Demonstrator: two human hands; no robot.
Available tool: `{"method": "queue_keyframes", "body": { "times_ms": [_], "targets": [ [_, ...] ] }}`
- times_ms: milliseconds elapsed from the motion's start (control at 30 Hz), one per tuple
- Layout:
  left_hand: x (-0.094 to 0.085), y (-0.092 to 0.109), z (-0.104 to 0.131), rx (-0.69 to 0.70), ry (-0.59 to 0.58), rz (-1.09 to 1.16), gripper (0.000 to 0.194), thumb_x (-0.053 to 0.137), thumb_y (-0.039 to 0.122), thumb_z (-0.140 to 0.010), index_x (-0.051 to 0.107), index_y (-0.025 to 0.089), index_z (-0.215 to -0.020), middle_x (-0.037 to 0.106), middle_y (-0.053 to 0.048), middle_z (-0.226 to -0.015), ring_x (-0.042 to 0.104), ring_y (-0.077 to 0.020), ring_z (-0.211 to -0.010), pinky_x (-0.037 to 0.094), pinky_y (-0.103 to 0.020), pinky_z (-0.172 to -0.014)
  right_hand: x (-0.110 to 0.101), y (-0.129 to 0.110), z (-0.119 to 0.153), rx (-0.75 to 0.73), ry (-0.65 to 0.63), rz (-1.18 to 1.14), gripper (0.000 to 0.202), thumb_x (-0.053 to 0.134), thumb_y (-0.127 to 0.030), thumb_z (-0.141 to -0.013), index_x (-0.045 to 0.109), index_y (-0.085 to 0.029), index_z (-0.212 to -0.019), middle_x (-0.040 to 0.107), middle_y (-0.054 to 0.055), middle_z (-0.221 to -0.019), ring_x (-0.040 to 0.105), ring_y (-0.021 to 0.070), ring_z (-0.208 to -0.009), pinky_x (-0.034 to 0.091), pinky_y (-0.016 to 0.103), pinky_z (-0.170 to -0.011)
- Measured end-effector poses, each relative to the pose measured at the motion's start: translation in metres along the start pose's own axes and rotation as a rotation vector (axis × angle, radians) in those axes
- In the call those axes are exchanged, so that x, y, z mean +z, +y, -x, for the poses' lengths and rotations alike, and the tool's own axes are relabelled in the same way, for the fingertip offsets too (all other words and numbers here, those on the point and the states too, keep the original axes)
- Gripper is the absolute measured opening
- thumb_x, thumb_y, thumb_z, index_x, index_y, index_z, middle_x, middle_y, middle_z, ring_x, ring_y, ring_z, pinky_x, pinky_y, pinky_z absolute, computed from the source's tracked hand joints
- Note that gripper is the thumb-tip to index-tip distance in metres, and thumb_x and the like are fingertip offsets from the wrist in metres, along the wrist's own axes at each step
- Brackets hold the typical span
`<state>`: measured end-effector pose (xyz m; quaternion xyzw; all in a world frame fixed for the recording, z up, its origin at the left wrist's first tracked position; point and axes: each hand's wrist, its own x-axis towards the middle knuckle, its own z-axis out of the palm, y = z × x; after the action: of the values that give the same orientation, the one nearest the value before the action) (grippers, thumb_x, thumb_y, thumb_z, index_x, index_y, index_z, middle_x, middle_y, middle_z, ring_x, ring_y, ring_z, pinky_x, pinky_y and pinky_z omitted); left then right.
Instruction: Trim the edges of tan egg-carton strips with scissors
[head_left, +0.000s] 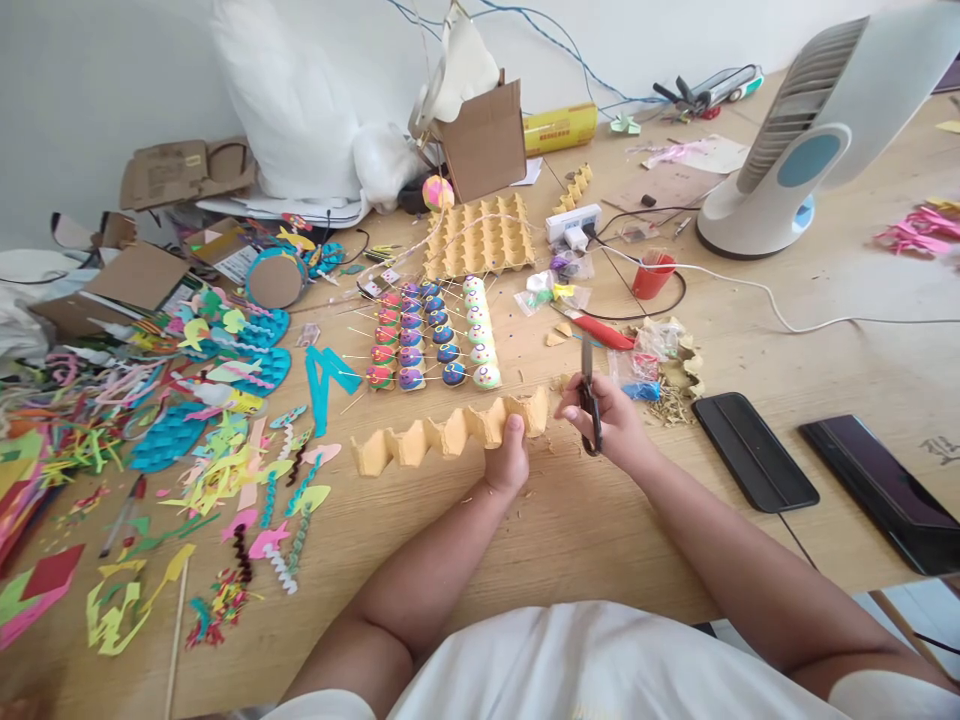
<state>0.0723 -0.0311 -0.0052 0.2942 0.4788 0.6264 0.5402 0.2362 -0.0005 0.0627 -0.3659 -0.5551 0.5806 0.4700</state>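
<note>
A strip of yellowish egg carton [427, 438] is gripped near its right end by my left hand [508, 458], thumb on the near side. My right hand [611, 420] is closed around the dark handles of a pair of scissors [591, 405], whose blades point up and away from me. A small gap lies between the scissors and the strip's right end. Just beyond the strip stand rows of painted egg-carton pieces with thin sticks: red ones [382, 350], purple ones [411, 350], blue ones [448, 352] and white ones [482, 345].
An uncut egg tray [480, 235] lies farther back. Coloured paper and foam scraps [232, 410] spread over the left side. To the right are a red cup [654, 275], carton trimmings [675, 405], two phone-like black devices [757, 450] and a white fan [787, 150] with its cable.
</note>
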Motion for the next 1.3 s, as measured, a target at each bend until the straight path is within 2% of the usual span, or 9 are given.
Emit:
{"method": "queue_keyframes", "body": {
  "times_ms": [200, 267, 367, 500, 633, 767, 900, 1100, 1300],
  "targets": [
    [-0.001, 0.008, 0.004, 0.258, 0.000, -0.254, 0.064, 0.069, 0.080, -0.074, 0.071, 0.022, -0.100, 0.074, -0.011, -0.105, 0.066, -0.0282, -0.116, 0.047, -0.041, -0.109, 0.014, 0.001, 0.008, 0.034, 0.060, -0.195, 0.052, 0.094, -0.038, -0.067, 0.056, -0.027, -0.100, 0.061, -0.003, -0.090, 0.056, 0.0114, -0.073, 0.049, 0.026, -0.066],
    [0.002, 0.012, 0.004, 0.260, -0.056, -0.265, 0.065, 0.068, 0.082, -0.073, 0.071, 0.021, -0.095, 0.074, -0.011, -0.098, 0.068, -0.0292, -0.108, 0.050, -0.042, -0.103, 0.016, 0.003, 0.009, 0.068, 0.067, -0.255, 0.051, 0.094, -0.036, -0.067, 0.057, -0.027, -0.101, 0.058, -0.005, -0.087, 0.055, 0.0096, -0.068, 0.048, 0.025, -0.062],
    [0.004, 0.014, 0.001, 0.189, -0.269, -0.243, 0.061, 0.081, 0.075, -0.065, 0.071, 0.020, -0.091, 0.072, -0.009, -0.090, 0.067, -0.0257, -0.092, 0.054, -0.040, -0.088, 0.013, 0.001, 0.006, 0.118, 0.087, -0.413, 0.054, 0.094, -0.035, -0.066, 0.056, -0.028, -0.104, 0.054, -0.008, -0.077, 0.051, 0.0077, -0.058, 0.043, 0.023, -0.055],
    [0.006, 0.014, -0.009, 0.169, -0.393, -0.110, 0.063, 0.096, 0.044, -0.061, 0.066, 0.025, -0.113, 0.069, -0.005, -0.106, 0.064, -0.0172, -0.092, 0.053, -0.030, -0.079, 0.001, -0.005, -0.004, 0.212, 0.108, -0.655, 0.053, 0.093, -0.035, -0.068, 0.054, -0.028, -0.102, 0.050, -0.011, -0.067, 0.041, 0.0049, -0.050, 0.036, 0.020, -0.049],
    [0.010, 0.024, -0.012, 0.201, -0.405, 0.135, 0.091, 0.097, 0.055, -0.051, 0.058, 0.033, -0.130, 0.062, -0.009, -0.137, 0.064, -0.0224, -0.116, 0.056, -0.030, -0.083, -0.012, -0.006, -0.011, 0.296, 0.070, -0.765, 0.053, 0.095, -0.034, -0.066, 0.054, -0.025, -0.099, 0.047, -0.012, -0.066, 0.035, 0.0019, -0.049, 0.034, 0.017, -0.050],
    [0.014, 0.038, -0.005, 0.079, -0.345, 0.199, 0.087, 0.088, 0.064, -0.065, 0.058, 0.029, -0.138, 0.066, -0.013, -0.138, 0.060, -0.0299, -0.131, 0.055, -0.038, -0.097, -0.020, -0.003, -0.013, 0.381, 0.026, -0.645, 0.050, 0.093, -0.037, -0.068, 0.055, -0.023, -0.097, 0.044, -0.012, -0.063, 0.033, 0.0031, -0.049, 0.029, 0.019, -0.048],
    [0.016, 0.041, -0.002, 0.007, -0.306, 0.185, 0.077, 0.089, 0.052, -0.070, 0.059, 0.029, -0.137, 0.068, -0.012, -0.138, 0.064, -0.0285, -0.127, 0.058, -0.034, -0.090, -0.020, -0.002, -0.013, 0.361, 0.003, -0.486, 0.052, 0.090, -0.045, -0.070, 0.052, -0.024, -0.099, 0.044, -0.012, -0.060, 0.034, 0.0056, -0.048, 0.026, 0.022, -0.048],
    [0.020, 0.043, -0.005, -0.014, -0.213, 0.274, 0.060, 0.088, 0.048, -0.074, 0.063, 0.031, -0.126, 0.068, -0.006, -0.138, 0.066, -0.0214, -0.121, 0.057, -0.022, -0.074, -0.019, 0.007, -0.018, 0.154, 0.280, -0.154, 0.052, 0.077, -0.063, -0.078, 0.047, -0.027, -0.101, 0.055, -0.007, -0.074, 0.047, 0.0092, -0.053, 0.033, 0.025, -0.049],
    [0.019, 0.054, -0.009, -0.043, -0.130, 0.393, 0.055, 0.085, 0.057, -0.074, 0.067, 0.027, -0.117, 0.076, -0.004, -0.121, 0.071, -0.0154, -0.102, 0.056, -0.020, -0.071, -0.013, 0.015, -0.010, -0.050, 0.141, 0.250, 0.042, 0.074, -0.051, -0.085, 0.050, -0.025, -0.107, 0.046, -0.007, -0.073, 0.044, 0.0124, -0.065, 0.037, 0.027, -0.062]
  ]
}}
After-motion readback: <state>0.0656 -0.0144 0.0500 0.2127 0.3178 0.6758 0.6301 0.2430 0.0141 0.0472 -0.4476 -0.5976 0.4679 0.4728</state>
